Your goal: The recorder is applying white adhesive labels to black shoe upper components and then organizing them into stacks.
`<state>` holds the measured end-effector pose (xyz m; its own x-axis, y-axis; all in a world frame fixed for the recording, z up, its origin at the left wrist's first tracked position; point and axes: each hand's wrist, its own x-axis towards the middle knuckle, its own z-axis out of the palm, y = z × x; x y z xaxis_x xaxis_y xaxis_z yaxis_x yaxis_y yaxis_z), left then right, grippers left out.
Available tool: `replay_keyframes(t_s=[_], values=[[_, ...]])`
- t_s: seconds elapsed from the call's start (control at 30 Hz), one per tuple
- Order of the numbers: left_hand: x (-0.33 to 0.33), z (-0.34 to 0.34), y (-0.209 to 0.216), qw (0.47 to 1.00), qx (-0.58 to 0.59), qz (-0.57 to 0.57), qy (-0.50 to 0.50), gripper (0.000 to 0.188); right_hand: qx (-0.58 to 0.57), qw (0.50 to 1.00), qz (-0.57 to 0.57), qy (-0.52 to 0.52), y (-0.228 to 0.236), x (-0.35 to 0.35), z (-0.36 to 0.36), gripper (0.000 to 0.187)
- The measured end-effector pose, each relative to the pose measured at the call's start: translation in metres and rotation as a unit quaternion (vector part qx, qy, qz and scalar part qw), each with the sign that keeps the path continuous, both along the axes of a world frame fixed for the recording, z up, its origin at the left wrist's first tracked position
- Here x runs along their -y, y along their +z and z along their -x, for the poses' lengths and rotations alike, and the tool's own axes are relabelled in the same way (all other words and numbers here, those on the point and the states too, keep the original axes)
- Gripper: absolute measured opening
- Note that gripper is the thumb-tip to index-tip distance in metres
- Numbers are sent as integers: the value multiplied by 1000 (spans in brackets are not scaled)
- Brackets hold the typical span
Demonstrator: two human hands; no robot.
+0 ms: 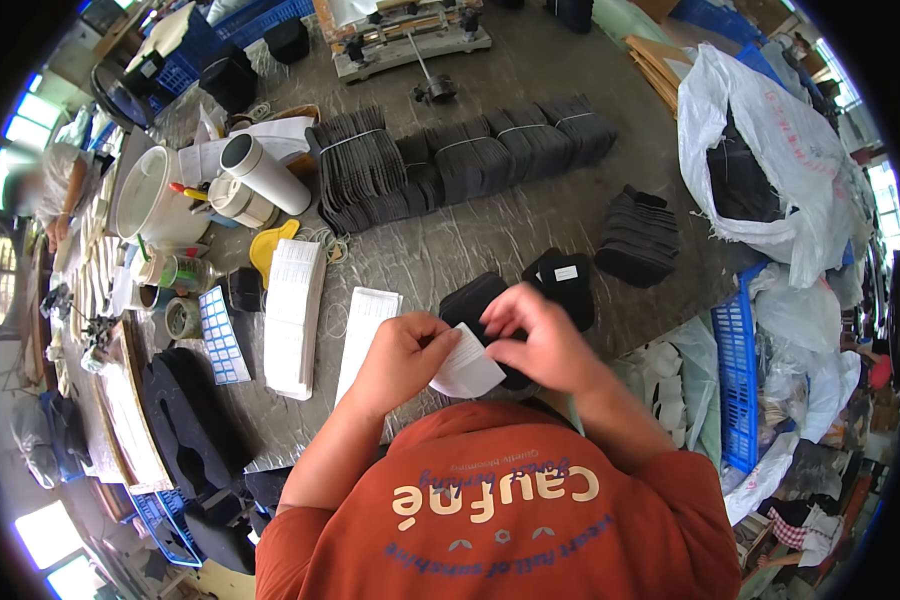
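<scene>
My left hand (402, 358) pinches a small white printed paper slip (470, 368) by its left edge, between thumb and fingers. Close to the slip's right side, my right hand (542, 338) has its thumb and forefinger apart, with nothing visible between them. Beneath both hands lies a flat black fabric piece (467, 300), partly hidden. Beyond the right hand, another black piece (570, 305) bears a small white label (567, 272). Left of my left hand are a stack of white printed sheets (368, 308) and a taller, narrow white stack (293, 318).
Bundled black pieces (470, 165) stand in a row across the table (410, 255). A loose black stack (638, 238) sits at right, before a white plastic sack (770, 130) and blue crate (736, 390). A white tumbler (267, 176), tubs and a blue-white sheet (223, 337) crowd the left.
</scene>
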<state>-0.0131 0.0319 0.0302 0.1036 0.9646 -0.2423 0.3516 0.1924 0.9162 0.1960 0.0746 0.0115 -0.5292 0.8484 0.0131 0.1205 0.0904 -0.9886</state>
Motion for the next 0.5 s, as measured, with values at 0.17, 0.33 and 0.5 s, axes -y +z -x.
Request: replay_keyframes(t_s=[0.17, 0.33, 0.5], values=[[-1, 2, 2, 994, 87, 52, 42, 20, 20, 999, -36, 30, -3, 10, 15, 23], [1, 8, -6, 968, 190, 157, -51, 16, -7, 971, -235, 48, 2, 9, 16, 22], [7, 5, -10, 983, 133, 127, 22, 16, -11, 965, -256, 49, -3, 16, 14, 20]])
